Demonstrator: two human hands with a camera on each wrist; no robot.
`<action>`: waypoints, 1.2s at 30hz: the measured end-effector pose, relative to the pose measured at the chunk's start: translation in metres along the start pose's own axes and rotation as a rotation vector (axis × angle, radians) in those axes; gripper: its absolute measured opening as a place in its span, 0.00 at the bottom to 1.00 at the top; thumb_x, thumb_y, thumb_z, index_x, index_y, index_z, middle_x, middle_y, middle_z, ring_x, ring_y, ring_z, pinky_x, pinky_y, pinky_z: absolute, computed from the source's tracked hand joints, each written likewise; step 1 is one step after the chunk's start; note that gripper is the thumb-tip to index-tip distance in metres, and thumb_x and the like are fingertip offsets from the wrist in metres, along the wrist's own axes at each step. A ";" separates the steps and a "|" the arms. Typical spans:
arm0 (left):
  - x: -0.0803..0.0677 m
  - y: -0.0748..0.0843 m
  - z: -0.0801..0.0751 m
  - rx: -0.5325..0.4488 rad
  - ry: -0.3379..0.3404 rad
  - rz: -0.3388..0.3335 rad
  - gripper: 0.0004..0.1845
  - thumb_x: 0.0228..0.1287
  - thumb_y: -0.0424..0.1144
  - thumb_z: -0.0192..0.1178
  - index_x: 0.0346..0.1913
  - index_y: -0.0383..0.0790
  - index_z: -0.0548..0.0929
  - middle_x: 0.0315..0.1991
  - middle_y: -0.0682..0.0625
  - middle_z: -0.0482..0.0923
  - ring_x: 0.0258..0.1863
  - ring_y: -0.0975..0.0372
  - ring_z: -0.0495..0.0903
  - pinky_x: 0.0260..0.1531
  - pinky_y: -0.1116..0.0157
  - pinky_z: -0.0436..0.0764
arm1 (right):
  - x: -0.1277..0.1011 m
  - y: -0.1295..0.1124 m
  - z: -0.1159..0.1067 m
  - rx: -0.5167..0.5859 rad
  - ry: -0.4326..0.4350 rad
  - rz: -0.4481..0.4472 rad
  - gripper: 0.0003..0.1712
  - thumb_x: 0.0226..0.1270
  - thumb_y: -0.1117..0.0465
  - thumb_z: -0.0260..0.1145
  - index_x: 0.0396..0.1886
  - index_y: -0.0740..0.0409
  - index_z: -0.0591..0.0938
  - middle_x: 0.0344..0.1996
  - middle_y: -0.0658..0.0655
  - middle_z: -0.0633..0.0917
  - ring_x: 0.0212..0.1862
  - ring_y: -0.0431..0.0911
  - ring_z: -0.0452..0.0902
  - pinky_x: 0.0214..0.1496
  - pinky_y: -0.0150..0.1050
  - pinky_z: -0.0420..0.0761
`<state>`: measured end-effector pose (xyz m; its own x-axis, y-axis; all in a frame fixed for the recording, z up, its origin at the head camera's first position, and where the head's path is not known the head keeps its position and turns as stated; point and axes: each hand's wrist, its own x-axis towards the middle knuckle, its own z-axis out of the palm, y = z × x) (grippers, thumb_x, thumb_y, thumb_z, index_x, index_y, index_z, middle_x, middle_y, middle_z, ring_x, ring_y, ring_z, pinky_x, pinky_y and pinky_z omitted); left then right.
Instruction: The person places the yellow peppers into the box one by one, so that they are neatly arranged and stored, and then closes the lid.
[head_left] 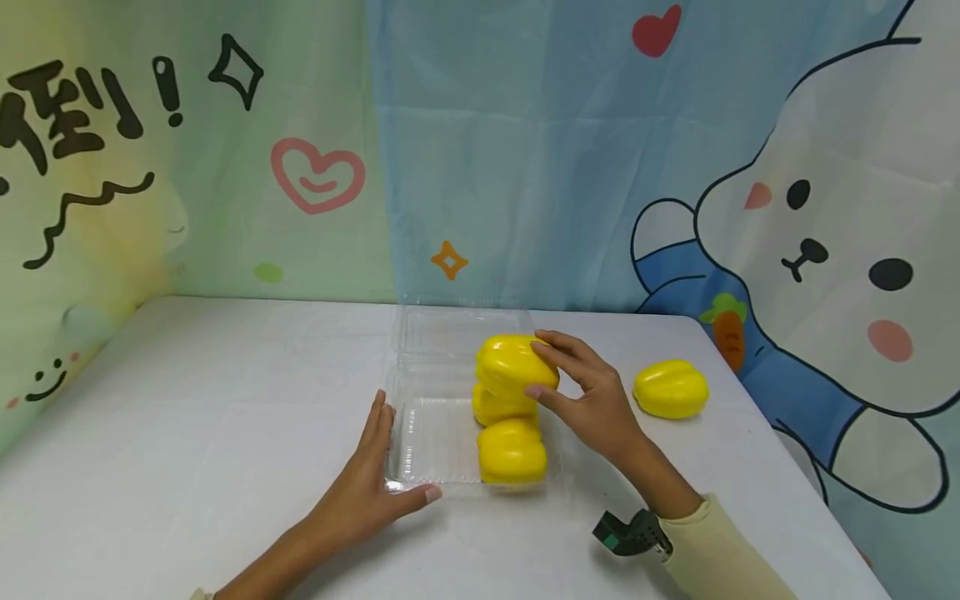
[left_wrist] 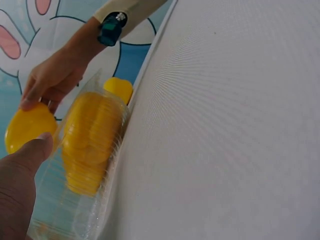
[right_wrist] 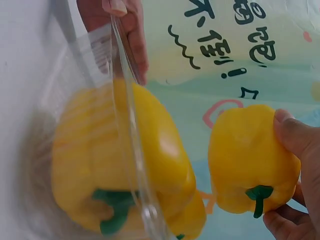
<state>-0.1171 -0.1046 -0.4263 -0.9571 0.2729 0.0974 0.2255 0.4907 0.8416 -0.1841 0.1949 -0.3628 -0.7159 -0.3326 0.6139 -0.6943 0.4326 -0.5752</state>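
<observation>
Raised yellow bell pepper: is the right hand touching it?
Touching: the right wrist view shows the right hand pinching the yellow bell pepper between thumb and fingers.

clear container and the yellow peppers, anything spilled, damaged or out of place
Nothing looks spilled or damaged. One yellow pepper sits on the table right of the clear container, slightly odd because two others lie inside; a fourth is in the right hand.

Two yellow peppers (head_left: 512, 452) line an open clear container's (head_left: 435, 442) right edge, a third pepper (head_left: 513, 365) held above; a fourth pepper (head_left: 671, 389) lies near the table's (head_left: 225, 417) right edge.
</observation>
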 end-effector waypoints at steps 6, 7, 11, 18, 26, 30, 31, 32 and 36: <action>-0.001 0.000 0.001 -0.010 -0.002 0.000 0.67 0.48 0.60 0.73 0.77 0.36 0.38 0.77 0.55 0.25 0.75 0.55 0.40 0.68 0.47 0.50 | -0.002 -0.008 0.010 0.081 -0.020 -0.007 0.31 0.54 0.74 0.73 0.61 0.67 0.77 0.63 0.59 0.73 0.64 0.53 0.69 0.63 0.35 0.69; -0.001 0.000 0.001 -0.009 -0.001 0.000 0.67 0.48 0.60 0.73 0.77 0.36 0.38 0.77 0.55 0.25 0.75 0.55 0.40 0.68 0.47 0.50 | -0.003 -0.009 0.012 0.092 -0.027 -0.005 0.31 0.55 0.74 0.73 0.61 0.66 0.77 0.63 0.59 0.73 0.65 0.53 0.69 0.63 0.36 0.69; 0.000 -0.002 0.000 0.002 0.006 0.002 0.67 0.48 0.61 0.73 0.78 0.39 0.37 0.78 0.53 0.26 0.75 0.54 0.41 0.68 0.46 0.51 | -0.005 -0.016 0.021 0.109 -0.052 0.021 0.30 0.57 0.71 0.73 0.61 0.64 0.78 0.63 0.57 0.74 0.64 0.51 0.70 0.61 0.36 0.71; 0.000 -0.002 0.001 -0.005 0.006 0.021 0.67 0.48 0.60 0.73 0.78 0.41 0.36 0.77 0.54 0.25 0.75 0.53 0.40 0.68 0.46 0.51 | -0.009 -0.024 0.032 0.143 -0.068 0.001 0.29 0.57 0.70 0.73 0.61 0.64 0.79 0.63 0.57 0.74 0.63 0.51 0.71 0.63 0.38 0.70; 0.001 -0.002 0.002 0.010 0.014 0.027 0.67 0.48 0.60 0.73 0.77 0.36 0.39 0.78 0.51 0.26 0.75 0.52 0.41 0.68 0.46 0.52 | -0.013 -0.027 0.042 0.174 -0.095 0.005 0.29 0.59 0.68 0.73 0.61 0.62 0.79 0.63 0.55 0.74 0.62 0.50 0.72 0.61 0.39 0.73; 0.000 -0.001 0.002 0.011 0.015 0.023 0.66 0.48 0.59 0.73 0.77 0.36 0.39 0.78 0.51 0.27 0.75 0.52 0.42 0.67 0.46 0.52 | -0.015 -0.030 0.046 0.184 -0.103 -0.008 0.29 0.58 0.67 0.73 0.61 0.63 0.79 0.63 0.56 0.75 0.62 0.50 0.72 0.60 0.39 0.74; -0.001 -0.001 0.002 0.011 0.015 0.023 0.66 0.48 0.59 0.73 0.77 0.35 0.39 0.78 0.51 0.27 0.75 0.52 0.41 0.67 0.45 0.52 | -0.015 -0.030 0.047 0.185 -0.105 -0.012 0.29 0.58 0.67 0.74 0.61 0.63 0.79 0.62 0.56 0.75 0.62 0.50 0.72 0.60 0.39 0.74; -0.001 -0.001 0.002 0.010 0.013 0.021 0.66 0.48 0.59 0.73 0.77 0.35 0.40 0.78 0.52 0.26 0.75 0.52 0.41 0.68 0.45 0.51 | -0.016 -0.031 0.048 0.182 -0.107 -0.015 0.29 0.58 0.66 0.74 0.61 0.63 0.79 0.62 0.56 0.75 0.62 0.50 0.72 0.59 0.39 0.74; -0.001 0.000 0.002 0.007 0.010 0.023 0.66 0.49 0.59 0.73 0.77 0.33 0.40 0.78 0.52 0.26 0.75 0.52 0.40 0.68 0.46 0.51 | -0.018 -0.034 0.053 0.185 -0.116 -0.029 0.29 0.57 0.66 0.75 0.60 0.63 0.80 0.62 0.57 0.75 0.61 0.50 0.72 0.59 0.39 0.75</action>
<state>-0.1162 -0.1036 -0.4277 -0.9535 0.2759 0.1215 0.2483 0.4903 0.8354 -0.1518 0.1418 -0.3827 -0.6914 -0.4415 0.5719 -0.7091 0.2634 -0.6540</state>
